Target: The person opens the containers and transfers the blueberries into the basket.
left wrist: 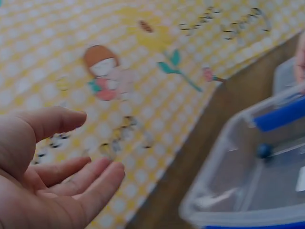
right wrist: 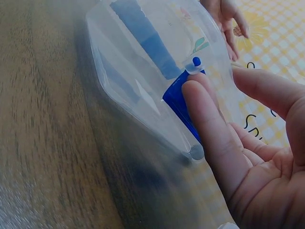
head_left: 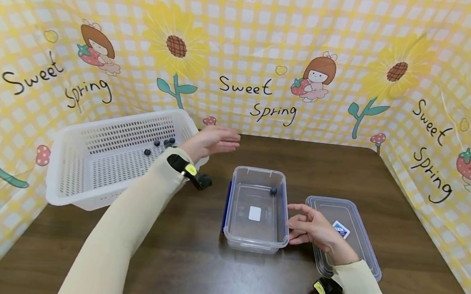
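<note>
My left hand (head_left: 212, 142) is in the air by the right end of a white plastic basket (head_left: 67, 168); its fingers are nearly straight with nothing between them in the left wrist view. Several blueberries (head_left: 147, 152) lie in the basket. In the middle of the table stands a lidless clear plastic container (head_left: 253, 248) with one blueberry (head_left: 273, 191) near its far right corner. My right hand (head_left: 310, 227) is at the container's right side, loosely bent fingers by a blue latch (right wrist: 183, 102) in the right wrist view.
A clear lid (head_left: 356, 239) with a blue and white label lies on the brown wooden table (head_left: 173, 264), right of the container and partly under my right hand. Yellow checked cloth (head_left: 246, 39) hangs behind the table and along both sides.
</note>
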